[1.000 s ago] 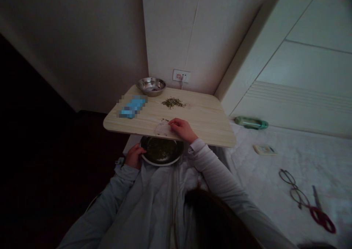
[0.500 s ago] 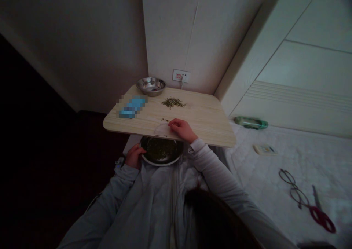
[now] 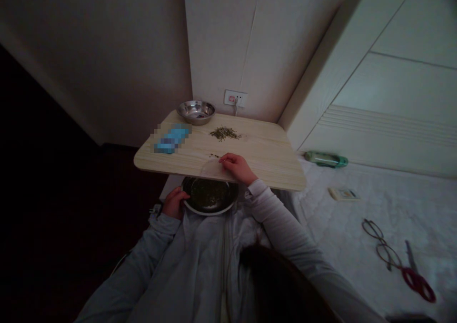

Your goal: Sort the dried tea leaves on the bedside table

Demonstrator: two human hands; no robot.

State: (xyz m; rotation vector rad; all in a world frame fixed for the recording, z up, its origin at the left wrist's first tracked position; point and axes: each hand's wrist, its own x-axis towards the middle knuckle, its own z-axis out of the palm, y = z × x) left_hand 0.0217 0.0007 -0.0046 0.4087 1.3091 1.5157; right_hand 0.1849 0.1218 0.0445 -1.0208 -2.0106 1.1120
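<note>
My right hand (image 3: 236, 168) rests on the near edge of a light wooden table (image 3: 271, 156), fingers curled on a thin pale sheet (image 3: 211, 169) lying at the edge. Under that edge my left hand (image 3: 174, 202) grips the rim of a metal bowl (image 3: 210, 197) holding dark green bits. A small heap of green bits (image 3: 224, 133) lies in the middle of the table, with a few crumbs near my fingertips.
An empty steel bowl (image 3: 196, 111) and a blue packet (image 3: 172, 138) sit at the table's far left. A wall socket (image 3: 235, 98) is behind. On the white bed to the right lie a green bottle (image 3: 325, 159), a small card (image 3: 344, 194), glasses (image 3: 381, 244) and red-handled scissors (image 3: 417, 278).
My right hand and the pale sheet have shifted very slightly along the table edge. The left hand and the bowl have stayed still.
</note>
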